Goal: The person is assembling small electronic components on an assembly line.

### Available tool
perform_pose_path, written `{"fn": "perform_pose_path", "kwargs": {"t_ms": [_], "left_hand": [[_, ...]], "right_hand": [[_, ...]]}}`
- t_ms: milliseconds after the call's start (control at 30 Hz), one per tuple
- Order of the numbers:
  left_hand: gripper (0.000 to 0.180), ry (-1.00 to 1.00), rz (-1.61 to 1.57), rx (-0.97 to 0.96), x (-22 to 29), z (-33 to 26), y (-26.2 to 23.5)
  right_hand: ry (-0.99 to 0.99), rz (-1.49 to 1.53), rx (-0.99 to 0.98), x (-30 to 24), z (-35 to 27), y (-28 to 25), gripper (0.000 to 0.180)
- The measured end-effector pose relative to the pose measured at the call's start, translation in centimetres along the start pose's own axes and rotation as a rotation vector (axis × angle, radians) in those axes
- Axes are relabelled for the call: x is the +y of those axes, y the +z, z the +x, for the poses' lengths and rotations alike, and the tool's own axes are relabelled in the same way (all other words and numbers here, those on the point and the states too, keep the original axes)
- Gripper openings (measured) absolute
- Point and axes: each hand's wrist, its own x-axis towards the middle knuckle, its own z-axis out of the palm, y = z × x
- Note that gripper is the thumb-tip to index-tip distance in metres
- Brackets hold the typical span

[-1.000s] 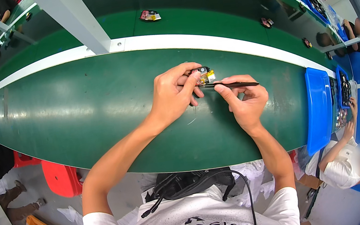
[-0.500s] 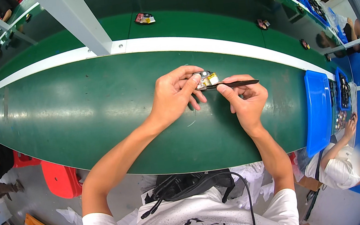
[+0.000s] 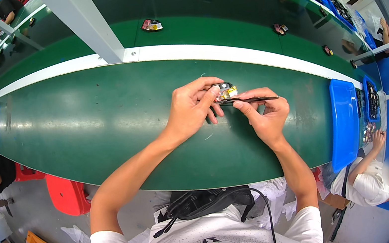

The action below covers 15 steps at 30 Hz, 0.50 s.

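My left hand (image 3: 191, 108) pinches a small open electronic device (image 3: 223, 90) above the green bench, its thumb and fingers closed on the left side. The device has a dark rim, a pale inside and a yellow-taped part. My right hand (image 3: 266, 114) grips slim black tweezers (image 3: 262, 98) between thumb and fingers. They lie nearly level along the device's near edge, with the tip close to or touching it. Whether the tip grasps anything is too small to tell.
Beyond a white rail (image 3: 184, 51) runs a dark green belt carrying several small device parts (image 3: 152, 24). A white post (image 3: 84, 24) rises at the rail. At the bench's right end stands a blue tray (image 3: 343, 124); a co-worker (image 3: 364, 181) sits beyond. A red stool (image 3: 67, 195) is lower left.
Both hands, the device and the tweezers sit slightly lower in the picture, as the whole view has shifted a little. The parts on the belt have moved left past the post.
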Motion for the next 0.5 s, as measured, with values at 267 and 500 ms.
{"fn": "perform_pose_path", "kwargs": {"t_ms": [267,500], "left_hand": [[0.028,-0.005,-0.004,0.0,-0.11,-0.04,0.14],[0.025,-0.026,-0.04,-0.024,0.06,0.2,0.09]], "right_hand": [[-0.142,-0.047,-0.005,0.38,0.02,-0.03,0.015],[-0.226,-0.066,-0.046,0.21,0.18,-0.53,0.014]]}}
